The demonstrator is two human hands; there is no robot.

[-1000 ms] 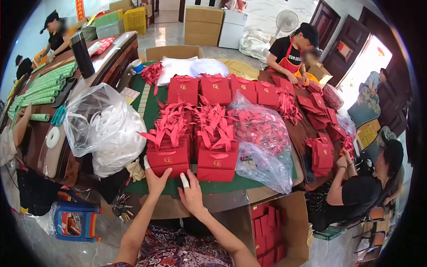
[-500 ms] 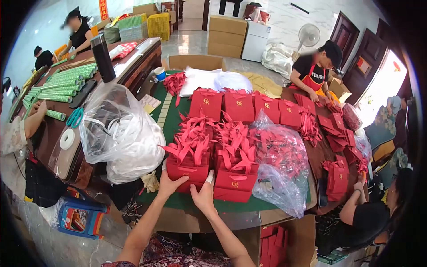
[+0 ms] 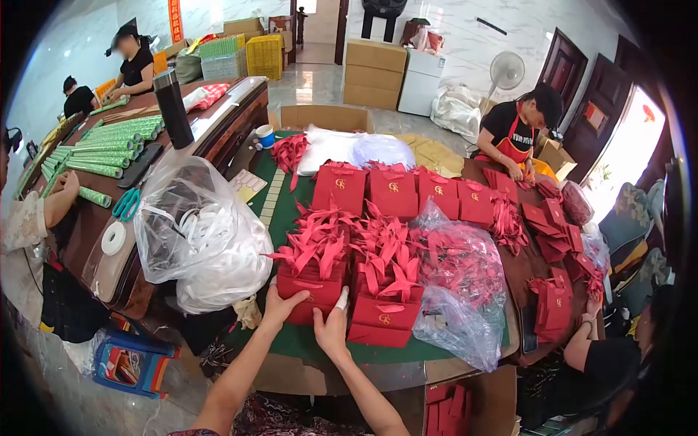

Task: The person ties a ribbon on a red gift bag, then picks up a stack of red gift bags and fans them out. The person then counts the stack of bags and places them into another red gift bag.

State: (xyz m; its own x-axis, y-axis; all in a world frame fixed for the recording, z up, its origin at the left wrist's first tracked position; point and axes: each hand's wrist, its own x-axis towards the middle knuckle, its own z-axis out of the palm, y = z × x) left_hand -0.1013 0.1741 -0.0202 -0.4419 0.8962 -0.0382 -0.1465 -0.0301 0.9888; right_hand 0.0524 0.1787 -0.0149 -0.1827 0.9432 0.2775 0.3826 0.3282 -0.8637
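Both my hands grip the front of a row of red paper gift bags point(image 3: 314, 280) with red ribbon handles. My left hand point(image 3: 282, 309) is at the left side, its thumb across the front bag's face. Low on the right side is my right hand point(image 3: 332, 327), with a white covering on one finger. A second row of red gift bags point(image 3: 385, 309) with gold lettering stands just right of it. Loose ribbons point(image 3: 320, 240) spill over the tops of both rows. Some of my fingers are hidden behind the bags.
Clear plastic bags of red ribbon point(image 3: 465, 269) lie to the right, and a bag of white ribbon point(image 3: 211, 240) to the left. More red bags point(image 3: 392, 192) line the back. Other people work around the tables. A carton point(image 3: 480, 407) sits below the front edge.
The view has tilted up a little, so everything sits lower. My hands stay on the same row, and its front bags look pressed closer together.
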